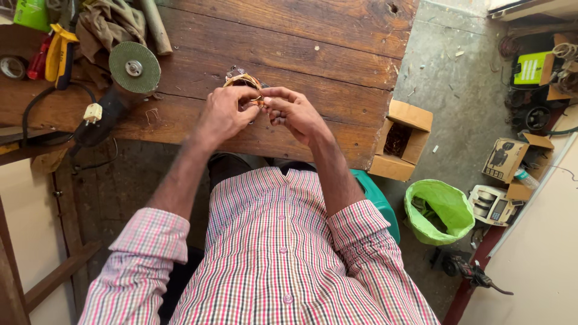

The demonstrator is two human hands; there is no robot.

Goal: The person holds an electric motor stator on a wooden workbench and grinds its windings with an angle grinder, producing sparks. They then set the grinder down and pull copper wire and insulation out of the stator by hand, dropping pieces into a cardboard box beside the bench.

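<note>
Both my hands meet over the near part of a wooden workbench (313, 54). My left hand (224, 114) and my right hand (295, 111) together grip a small dark part wound with copper-coloured wire (242, 80). The fingertips of both hands pinch at the wire loops. Most of the part is hidden behind my fingers.
An angle grinder (123, 81) with a green disc lies at the left of the bench, its cord and plug beside it. Yellow-handled pliers (59, 54), tape and rags sit at the far left. On the floor to the right stand an open cardboard box (402, 139), a green bucket (438, 212) and other boxes.
</note>
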